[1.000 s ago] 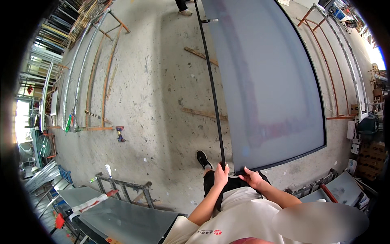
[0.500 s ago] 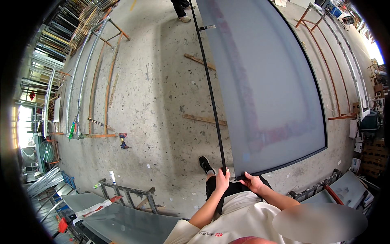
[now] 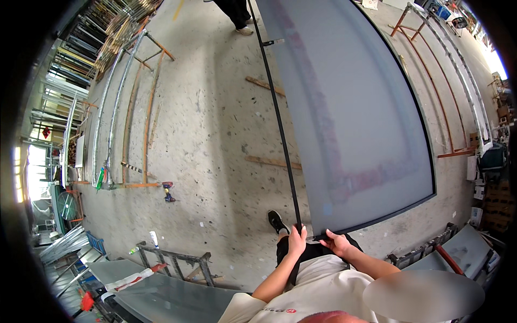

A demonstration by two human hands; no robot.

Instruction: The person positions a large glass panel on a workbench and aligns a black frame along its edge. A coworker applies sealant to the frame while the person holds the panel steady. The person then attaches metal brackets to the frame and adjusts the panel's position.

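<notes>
My left hand [image 3: 297,240] is closed round the near end of a long, thin black frame bar [image 3: 281,126]. This bar runs away from me, a narrow gap apart from the left edge of a large grey frosted glass panel [image 3: 361,118]. My right hand [image 3: 335,243] grips the end of the black bottom rail [image 3: 371,222] at the panel's near left corner, thumb on top. Black framing also borders the panel's right side. Farther up, a small black-and-silver bracket [image 3: 273,42] sticks out from the long bar toward the glass. The undersides of both grips are hidden.
Another person's legs [image 3: 235,16] stand by the far end of the bar. Wooden battens [image 3: 273,161] lie under the panel's left side. A cordless drill [image 3: 168,192] and a metal trestle [image 3: 144,107] are at left. Close to me is a rack [image 3: 177,264] with grey sheet; another trestle [image 3: 431,81] stands right.
The surroundings have shifted slightly in view, and more of the other person's legs shows at the far end. Both my hands keep their grips, with the bar still beside the glass.
</notes>
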